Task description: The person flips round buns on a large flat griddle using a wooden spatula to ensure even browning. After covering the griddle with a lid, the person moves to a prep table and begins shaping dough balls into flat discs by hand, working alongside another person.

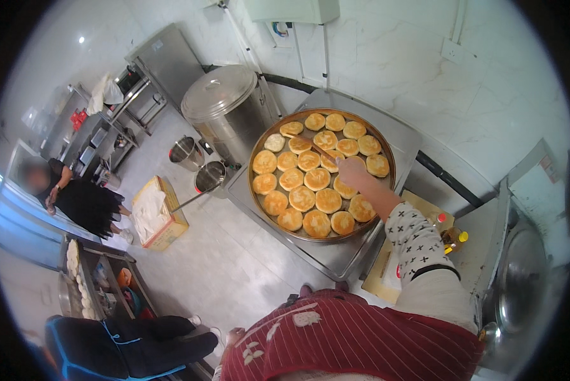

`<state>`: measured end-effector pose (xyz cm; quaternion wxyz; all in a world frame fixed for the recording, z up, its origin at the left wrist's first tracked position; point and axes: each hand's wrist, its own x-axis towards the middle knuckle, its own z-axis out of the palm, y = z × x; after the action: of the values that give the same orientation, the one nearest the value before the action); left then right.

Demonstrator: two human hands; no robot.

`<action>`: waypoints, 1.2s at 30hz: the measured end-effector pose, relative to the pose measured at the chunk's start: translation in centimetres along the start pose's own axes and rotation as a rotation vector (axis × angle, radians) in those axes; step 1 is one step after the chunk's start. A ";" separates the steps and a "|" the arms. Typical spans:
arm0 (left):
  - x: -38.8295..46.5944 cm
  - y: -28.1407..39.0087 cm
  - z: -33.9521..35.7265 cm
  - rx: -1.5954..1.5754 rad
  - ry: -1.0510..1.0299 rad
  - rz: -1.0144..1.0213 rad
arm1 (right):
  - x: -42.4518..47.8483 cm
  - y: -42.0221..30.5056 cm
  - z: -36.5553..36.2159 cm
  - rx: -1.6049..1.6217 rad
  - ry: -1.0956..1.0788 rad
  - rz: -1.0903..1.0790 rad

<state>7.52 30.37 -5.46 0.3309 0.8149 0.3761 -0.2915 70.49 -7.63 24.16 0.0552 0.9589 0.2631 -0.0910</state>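
A large round pan [393, 157] full of browned flat round breads [317, 179] rests on a stainless steel griddle cabinet [247, 205]. My right hand [353, 170] reaches over the pan and is closed on a thin wooden stick [313, 146], whose far end lies over the breads near the pan's upper left. One paler bread [274, 142] lies close to that end. My left hand [235, 336] hangs low beside my red striped apron [313, 333], away from the pan; its fingers are mostly hidden, so I cannot tell whether it holds anything.
Left of the griddle stand a large lidded steel pot [220, 95] and steel buckets [210, 177]. A cardboard box [173, 209] sits on the floor. One person [85, 200] stands far left, another [137, 347] at lower left. Bottles [451, 238] stand at right.
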 end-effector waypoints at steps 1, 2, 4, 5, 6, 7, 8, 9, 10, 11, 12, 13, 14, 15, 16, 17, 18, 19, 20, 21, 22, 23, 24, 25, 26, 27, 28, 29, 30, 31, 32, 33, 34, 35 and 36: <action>-0.1 -0.3 0.1 -0.015 0.007 0.010 | 0.2 0.5 0.0 -0.011 0.002 -0.008; -0.5 -0.6 0.4 -0.030 0.005 0.016 | 0.9 1.6 0.0 -0.022 0.004 -0.018; -0.2 -0.8 0.5 -0.040 0.012 0.044 | 1.7 2.3 -0.6 0.040 0.025 -0.015; -0.2 -0.4 0.3 -0.041 0.004 0.051 | 1.7 2.3 -0.4 0.110 0.026 0.001; -0.1 0.0 0.2 -0.042 -0.009 0.051 | 1.8 2.2 -0.2 0.181 0.029 0.016; -0.2 0.3 0.0 -0.101 -0.036 -0.037 | 1.9 1.9 0.5 0.248 0.047 0.028; -0.4 0.2 -0.2 0.105 0.045 0.184 | 2.1 0.7 1.3 0.323 0.068 0.028; -0.4 0.5 -0.5 0.067 0.053 0.151 | 2.2 -0.2 1.9 0.394 0.090 0.032; -0.7 0.9 -0.6 0.011 0.055 0.107 | 2.1 -1.0 2.0 0.465 0.065 0.032; -0.9 1.4 -0.6 -0.059 0.051 0.048 | 2.1 -1.8 2.0 0.535 0.040 0.032; -1.2 1.9 -0.9 -0.101 0.050 0.009 | 2.0 -2.3 2.0 0.606 0.014 0.032; -1.5 2.5 -1.0 -0.135 0.050 -0.023 | 2.1 -2.4 2.7 0.613 0.022 0.091; -1.8 3.0 -1.2 -0.154 0.044 -0.044 | 2.6 -2.3 4.0 0.620 0.030 0.155; -2.0 3.3 -1.1 -0.163 0.047 -0.056 | 3.0 -2.5 4.8 0.624 0.039 0.211; -2.0 2.5 -1.0 -0.186 0.039 -0.067 | 3.0 -3.2 4.4 0.730 0.044 0.189; -2.0 1.7 -0.8 -0.209 0.030 -0.079 | 2.9 -3.9 4.1 0.836 0.047 0.168; -1.9 1.3 -0.5 -0.195 0.030 -0.069 | 2.6 -4.3 4.2 0.938 0.048 0.159; -1.8 0.9 -0.4 -0.172 0.039 -0.057 | 2.5 -5.0 4.4 0.966 0.031 0.145; -1.9 0.4 -0.3 -0.149 0.046 -0.049 | 2.5 -5.9 4.5 0.994 0.013 0.131; -1.8 0.5 0.0 -0.138 0.049 -0.040 | 2.7 -6.4 4.5 1.019 0.000 0.118; -1.8 0.7 0.1 -0.132 0.052 -0.028 | 3.2 -6.2 5.6 0.921 0.028 0.071; -1.5 0.9 0.0 -0.126 0.056 -0.019 | 3.8 -6.2 6.6 0.823 0.054 0.025; -1.7 0.9 0.1 -0.126 0.060 -0.016 | 4.1 -6.6 6.5 0.788 0.067 0.026; -1.8 1.0 0.1 -0.124 0.065 -0.013 | 4.4 -7.0 6.5 0.752 0.080 0.028; -1.9 1.1 0.2 -0.124 0.068 -0.014 | 4.8 -7.4 6.3 0.777 0.083 0.085; -2.0 1.0 0.1 -0.123 0.073 -0.013 | 5.0 -8.1 6.2 0.804 0.084 0.144; -2.1 1.1 0.0 -0.125 0.079 -0.014 | 5.1 -8.8 6.1 0.798 0.091 0.155; -2.2 1.2 0.0 -0.125 0.082 -0.015 | 5.1 -9.4 6.0 0.791 0.097 0.165; -2.6 1.2 0.0 -0.126 0.087 -0.016 | 5.4 -10.0 5.8 0.785 0.105 0.170; -2.2 1.6 -0.2 -0.118 0.084 -0.003 | 6.1 -9.4 7.2 0.929 0.076 0.184; -1.8 2.2 -0.6 -0.109 0.083 0.013 | 6.7 -8.8 8.5 1.073 0.049 0.199; -1.5 2.5 -0.6 -0.106 0.080 0.022 | 7.3 -8.4 9.7 1.218 0.018 0.207; -2.0 1.9 -0.3 -0.119 0.093 0.004 | 6.8 -9.3 8.6 1.485 -0.096 0.225; -2.6 1.3 0.1 -0.131 0.099 -0.011 | 5.9 -10.0 7.5 1.747 -0.220 0.247; -2.7 1.1 0.3 -0.129 0.109 -0.010 | 4.9 -10.3 6.4 2.006 -0.342 0.280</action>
<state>6.87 28.48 -3.37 0.3603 0.8045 0.4158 -0.2236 68.40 2.57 16.32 -0.7247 0.5599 -0.0599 -0.3973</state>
